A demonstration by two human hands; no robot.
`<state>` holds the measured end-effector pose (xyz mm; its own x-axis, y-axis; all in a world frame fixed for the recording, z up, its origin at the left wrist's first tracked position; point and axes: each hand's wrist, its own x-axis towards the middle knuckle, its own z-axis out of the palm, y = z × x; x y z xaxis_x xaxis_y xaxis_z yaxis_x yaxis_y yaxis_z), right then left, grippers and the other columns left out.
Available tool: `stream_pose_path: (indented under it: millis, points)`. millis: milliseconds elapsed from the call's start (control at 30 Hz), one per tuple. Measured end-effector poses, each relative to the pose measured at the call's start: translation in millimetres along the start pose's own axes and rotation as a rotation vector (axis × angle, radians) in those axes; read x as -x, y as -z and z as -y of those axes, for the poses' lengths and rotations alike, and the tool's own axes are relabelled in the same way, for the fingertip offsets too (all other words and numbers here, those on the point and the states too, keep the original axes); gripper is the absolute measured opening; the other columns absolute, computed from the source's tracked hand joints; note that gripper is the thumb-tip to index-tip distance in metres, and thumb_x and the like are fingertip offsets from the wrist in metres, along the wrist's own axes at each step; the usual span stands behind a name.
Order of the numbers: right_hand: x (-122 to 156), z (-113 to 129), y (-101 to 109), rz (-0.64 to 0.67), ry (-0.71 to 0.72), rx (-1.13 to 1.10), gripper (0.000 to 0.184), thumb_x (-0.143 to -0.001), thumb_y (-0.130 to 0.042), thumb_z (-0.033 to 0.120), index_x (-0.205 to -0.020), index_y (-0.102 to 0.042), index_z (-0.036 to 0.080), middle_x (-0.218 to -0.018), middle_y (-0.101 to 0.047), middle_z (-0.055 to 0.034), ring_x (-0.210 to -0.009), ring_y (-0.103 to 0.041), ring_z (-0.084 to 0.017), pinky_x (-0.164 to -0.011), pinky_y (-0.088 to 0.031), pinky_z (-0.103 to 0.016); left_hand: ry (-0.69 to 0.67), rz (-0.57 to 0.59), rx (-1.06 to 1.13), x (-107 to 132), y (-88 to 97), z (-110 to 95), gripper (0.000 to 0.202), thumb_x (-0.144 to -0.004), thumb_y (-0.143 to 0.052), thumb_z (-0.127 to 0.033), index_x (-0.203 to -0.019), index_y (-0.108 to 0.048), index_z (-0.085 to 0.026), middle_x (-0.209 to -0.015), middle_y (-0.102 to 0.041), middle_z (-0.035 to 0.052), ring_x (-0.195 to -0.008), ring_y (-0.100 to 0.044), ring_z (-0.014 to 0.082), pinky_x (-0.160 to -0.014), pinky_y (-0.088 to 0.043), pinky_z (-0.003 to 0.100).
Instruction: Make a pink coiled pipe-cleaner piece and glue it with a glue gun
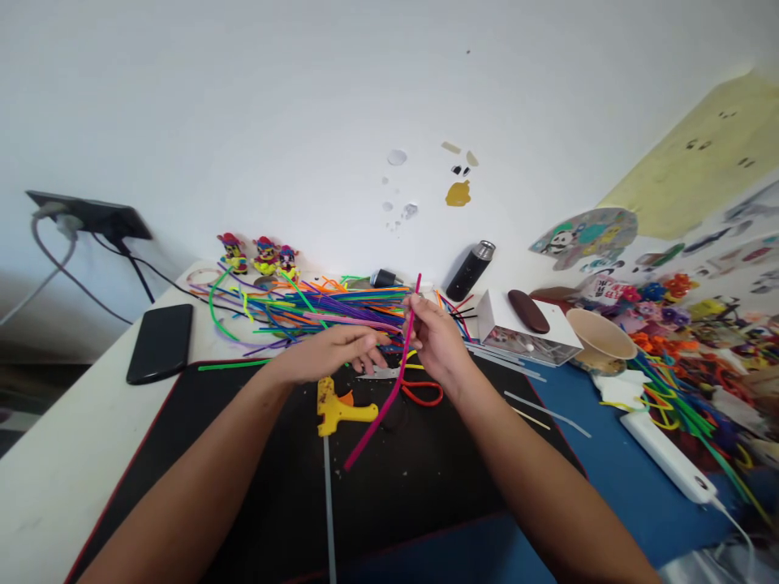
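Note:
My right hand [433, 337] pinches a magenta pipe cleaner [389, 397] near its upper end. The rest of it hangs bent down and to the left over the black mat [444, 470]. My left hand [341, 353] is beside it, fingers loosely bent and apart, with nothing visible in them. Below my hands lie scissors [424, 395] with red and yellow handles, partly behind the pipe cleaner. A yellow hot glue gun [332, 410] rests on the mat under my left hand, a long glue stick [329, 503] extending from it toward me.
Behind my hands is a heap of colourful pipe cleaners [304, 312]. Small figures [265, 255], a black bottle [471, 270] and a white box [492, 312] stand near the wall. A black phone [161, 344] lies left; glue sticks [548, 414], a white device [669, 458] and piled crafts [699, 349] lie right.

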<state>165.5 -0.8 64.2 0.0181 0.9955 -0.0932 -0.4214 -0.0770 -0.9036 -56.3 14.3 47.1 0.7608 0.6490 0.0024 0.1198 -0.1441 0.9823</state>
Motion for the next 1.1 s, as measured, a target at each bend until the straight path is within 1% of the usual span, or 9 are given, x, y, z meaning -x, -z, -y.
stream_pose_path:
  millis: [100, 233, 300, 400, 533, 633, 733, 867, 1100]
  points:
    - [-1, -4, -1, -0.013, -0.006, -0.054, 0.047, -0.065, -0.097, 0.053, -0.085, -0.072, 0.019, -0.063, -0.057, 0.0059, -0.046, -0.047, -0.007, -0.036, -0.027, -0.019, -0.009, 0.040, 0.063, -3, -19.0, -1, 0.051, -0.097, -0.066, -0.043, -0.144, -0.059, -0.024, -0.107, -0.078, 0.0095, -0.092, -0.072, 0.0225, -0.083, -0.056, 0.035]
    - [0, -19, -1, -0.081, -0.032, -0.070, 0.044, -0.070, -0.095, 0.053, -0.082, -0.066, 0.022, -0.058, -0.055, 0.0063, -0.046, -0.049, -0.009, -0.037, -0.029, -0.020, -0.075, -0.175, 0.065, -12, -36.5, -1, 0.078, -0.082, -0.083, -0.035, -0.153, -0.051, -0.027, -0.113, -0.073, 0.0072, -0.088, -0.069, 0.0204, -0.076, -0.054, 0.031]
    - [2, -29, -2, -0.089, -0.031, -0.087, 0.047, -0.069, -0.095, 0.054, -0.077, -0.062, 0.022, -0.056, -0.054, 0.0064, -0.046, -0.050, -0.010, -0.038, -0.032, -0.020, -0.119, -0.234, 0.097, -14, -39.1, -5, 0.067, -0.084, -0.081, -0.037, -0.147, -0.059, -0.026, -0.110, -0.074, 0.0072, -0.095, -0.069, 0.0220, -0.082, -0.056, 0.032]
    - [7, -44, -4, -0.087, -0.049, -0.122, 0.052, -0.061, -0.099, 0.054, -0.076, -0.062, 0.020, -0.063, -0.060, 0.0052, -0.046, -0.051, -0.008, -0.038, -0.030, -0.019, -0.123, -0.390, 0.043, -14, -34.4, -9, 0.038, -0.090, -0.072, -0.045, -0.118, -0.077, -0.019, -0.094, -0.076, 0.0066, -0.079, -0.067, 0.0203, -0.072, -0.054, 0.030]
    - [13, -61, -6, -0.059, -0.080, -0.081, 0.054, -0.063, -0.098, 0.057, -0.068, -0.060, 0.019, -0.059, -0.059, 0.0042, -0.043, -0.050, -0.008, -0.037, -0.026, -0.019, -0.079, -0.568, 0.013, -17, -23.9, -1, 0.040, -0.089, -0.071, -0.051, -0.103, -0.081, -0.016, -0.070, -0.069, 0.0023, -0.062, -0.060, 0.0171, -0.058, -0.047, 0.027]
    - [15, -70, -7, -0.025, -0.078, -0.039, 0.054, -0.070, -0.092, 0.061, -0.065, -0.060, 0.018, -0.055, -0.057, 0.0039, -0.042, -0.048, -0.008, -0.038, -0.026, -0.020, -0.043, -0.606, 0.011, -21, -21.3, 10, 0.041, -0.086, -0.073, -0.055, -0.093, -0.080, -0.015, -0.063, -0.066, 0.0014, -0.056, -0.056, 0.0156, -0.054, -0.045, 0.027]
    - [13, -73, -5, -0.012, -0.062, -0.022, 0.051, -0.072, -0.090, 0.061, -0.068, -0.062, 0.018, -0.056, -0.057, 0.0044, -0.040, -0.048, -0.008, -0.037, -0.025, -0.020, -0.040, -0.649, 0.076, -24, -19.4, 17, 0.043, -0.086, -0.074, -0.058, -0.084, -0.078, -0.016, -0.064, -0.069, 0.0030, -0.056, -0.058, 0.0155, -0.056, -0.046, 0.027]
    - [5, -71, 1, -0.047, -0.032, -0.035, 0.047, -0.072, -0.091, 0.059, -0.081, -0.068, 0.019, -0.058, -0.059, 0.0055, -0.040, -0.049, -0.008, -0.036, -0.025, -0.020, -0.071, -0.723, 0.201, -23, -12.4, 21, 0.043, -0.084, -0.079, -0.059, -0.085, -0.079, -0.016, -0.074, -0.074, 0.0057, -0.065, -0.064, 0.0168, -0.063, -0.050, 0.028]
    - [-12, -66, 2, -0.032, 0.004, -0.074, 0.044, -0.074, -0.089, 0.056, -0.079, -0.063, 0.021, -0.060, -0.059, 0.0056, -0.041, -0.049, -0.008, -0.037, -0.027, -0.020, -0.044, -0.805, 0.244, -21, -2.8, 24, 0.051, -0.077, -0.084, -0.066, -0.084, -0.080, -0.016, -0.075, -0.076, 0.0077, -0.065, -0.064, 0.0182, -0.066, -0.052, 0.030]
